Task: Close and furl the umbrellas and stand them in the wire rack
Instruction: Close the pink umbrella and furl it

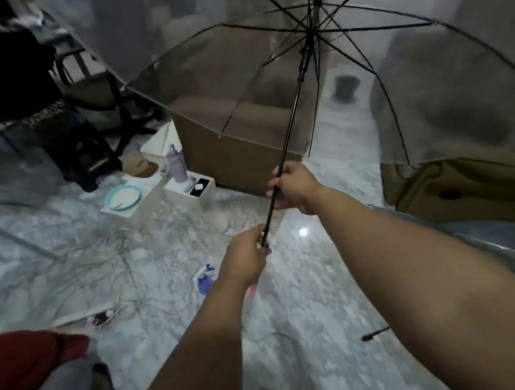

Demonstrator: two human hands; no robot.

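An open transparent umbrella (348, 75) with black ribs fills the upper right, its black shaft (290, 122) slanting down toward me. My right hand (292, 189) grips the shaft about midway. My left hand (248, 256) grips the shaft's lower end, where a pinkish handle shows just below the fist. The runner sits high on the shaft near the rib hub. Another clear canopy (92, 32) spreads across the upper left. Part of a further clear umbrella (498, 254) lies at the right behind my forearm. No wire rack is visible.
A large cardboard box (232, 154) stands behind the umbrella. White boxes with a plate (122, 196) and a purple bottle (176, 164) sit on the marble floor, with loose cables (109, 266) and a blue spray bottle (204, 280). A black stool (89, 158) is left; red cloth (27, 366) is bottom left.
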